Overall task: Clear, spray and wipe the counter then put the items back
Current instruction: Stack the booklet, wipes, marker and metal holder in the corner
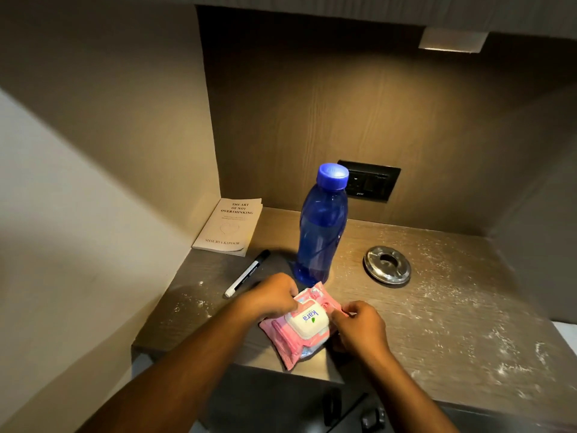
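1. Gripping the pink Kara wet-wipes pack (307, 326) at the counter's (437, 307) front edge, we hold it from both sides.
2. Our left hand (271, 296) pinches its far left edge; our right hand (359, 328) clasps its right side.
3. Behind it stands a blue water bottle (321, 226), upright, just beside the pack.
4. A marker pen (248, 273) and a paperback book (229, 226) lie left; a metal ashtray (387, 265) sits right.
5. White dust speckles the countertop.

We see on counter (437, 307): book (228, 226) back-left | marker (248, 273) before it | bottle (321, 232) centre (wipes pack (303, 326) just before) | ashtray (386, 266) right.
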`<state>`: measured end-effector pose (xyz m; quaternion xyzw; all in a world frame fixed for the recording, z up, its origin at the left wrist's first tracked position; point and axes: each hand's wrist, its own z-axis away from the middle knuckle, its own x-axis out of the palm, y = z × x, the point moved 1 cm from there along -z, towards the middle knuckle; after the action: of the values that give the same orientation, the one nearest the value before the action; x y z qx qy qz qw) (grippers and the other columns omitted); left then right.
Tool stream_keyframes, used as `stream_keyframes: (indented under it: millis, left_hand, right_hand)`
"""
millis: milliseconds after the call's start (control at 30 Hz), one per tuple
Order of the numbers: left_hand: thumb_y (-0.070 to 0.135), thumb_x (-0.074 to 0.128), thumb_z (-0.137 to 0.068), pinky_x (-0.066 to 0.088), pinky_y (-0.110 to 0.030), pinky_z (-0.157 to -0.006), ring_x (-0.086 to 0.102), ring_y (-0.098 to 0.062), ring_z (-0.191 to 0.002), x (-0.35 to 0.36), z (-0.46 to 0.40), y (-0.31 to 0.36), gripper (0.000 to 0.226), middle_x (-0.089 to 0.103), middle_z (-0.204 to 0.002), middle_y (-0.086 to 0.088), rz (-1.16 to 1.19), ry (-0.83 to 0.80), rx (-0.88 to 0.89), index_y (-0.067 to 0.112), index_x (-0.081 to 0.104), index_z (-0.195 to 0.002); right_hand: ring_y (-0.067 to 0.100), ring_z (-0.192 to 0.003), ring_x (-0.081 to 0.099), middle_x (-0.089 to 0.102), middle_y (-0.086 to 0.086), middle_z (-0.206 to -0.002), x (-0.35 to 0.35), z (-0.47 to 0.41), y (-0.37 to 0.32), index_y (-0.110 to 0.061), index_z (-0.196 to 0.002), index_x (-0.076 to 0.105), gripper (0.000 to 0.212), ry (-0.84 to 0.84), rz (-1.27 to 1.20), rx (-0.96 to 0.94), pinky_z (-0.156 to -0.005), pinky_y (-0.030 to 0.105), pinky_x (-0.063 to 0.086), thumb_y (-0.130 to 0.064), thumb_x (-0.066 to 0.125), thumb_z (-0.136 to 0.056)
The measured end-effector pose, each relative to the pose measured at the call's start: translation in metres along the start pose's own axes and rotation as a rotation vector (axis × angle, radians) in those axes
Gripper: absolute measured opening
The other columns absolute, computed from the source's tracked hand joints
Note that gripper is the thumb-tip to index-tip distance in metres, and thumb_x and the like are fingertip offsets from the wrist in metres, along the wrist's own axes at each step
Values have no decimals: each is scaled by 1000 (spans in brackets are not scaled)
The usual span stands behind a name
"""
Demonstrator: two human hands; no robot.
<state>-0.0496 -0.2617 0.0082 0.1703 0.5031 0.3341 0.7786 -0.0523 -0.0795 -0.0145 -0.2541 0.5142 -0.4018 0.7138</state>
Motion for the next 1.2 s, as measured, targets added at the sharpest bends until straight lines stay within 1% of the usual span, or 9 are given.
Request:
stream_keyframes:
  millis: [167,267,333,467,567,800,967,1067,1200]
  left_hand:
    - [8,62,-86,58,-38,-83,70,-18,-85,-4,21,-11,13,74,-92,-6,249,102,-131,13,73,-91]
    - [7,62,-87,58,-31,-70,70,-16,-81,-14,44,-30,14,72,-88,-5,321,180,-173,16,71,-84]
    - [5,62,-87,55,-27,-62,70,-16,-78,-23,58,-44,14,72,-87,-7,424,233,-215,15,69,-81]
    - [7,62,-88,57,-28,-61,72,-18,-76,-45,69,-62,11,73,-87,-7,542,338,-257,14,69,-83]
    - [10,62,-89,59,-31,-63,73,-19,-76,-59,65,-69,12,75,-86,-5,627,430,-240,16,70,-83]
    - [9,63,-90,59,-31,-58,74,-18,-68,-86,41,-83,20,75,-76,-1,924,624,-155,24,67,-78]
    - [8,60,-87,61,-33,-66,74,-15,-79,-99,19,-90,28,76,-91,7,789,534,-77,34,67,-95]
    - [-3,56,-80,59,-41,-82,70,-16,-91,-117,-2,-90,45,72,-107,7,667,525,-28,26,63,-114]
    - [-6,55,-83,47,-6,-58,59,6,-72,-139,-25,-93,55,67,-110,6,558,581,-67,15,54,-133]
  right_hand:
    - [29,-94,70,66,12,-115,15,22,-1,-21,-136,44,56,-87,-393,110,-78,49,61,-12,70,-87]
    - [29,-81,76,72,14,-105,27,43,2,-28,-124,43,56,-219,-662,149,-64,40,62,-8,75,-83]
    - [30,-79,76,76,15,-96,37,54,-3,-14,-114,51,39,-310,-756,154,-64,41,62,-7,74,-83]
    - [27,-78,76,78,10,-93,58,62,-25,-17,-111,63,23,-470,-694,90,-54,30,59,-14,69,-89]
    - [29,-87,76,76,9,-105,71,56,-48,-25,-117,61,27,-531,-705,40,-60,37,60,-14,64,-92]
    - [19,-84,75,73,2,-102,96,16,-115,-17,-129,55,34,-417,-623,-51,-59,27,60,-9,56,-96]
    - [18,-93,71,70,-5,-99,120,-14,-146,-34,-90,59,29,-351,-438,-202,-79,38,62,-7,51,-98]
    - [23,-104,67,69,7,-117,136,-36,-162,-21,-105,66,22,-301,-304,-207,-93,43,56,-9,48,-99]
    - [23,-103,68,66,10,-124,152,-62,-173,-14,-125,62,30,-406,-188,-253,-90,39,58,-20,60,-95]
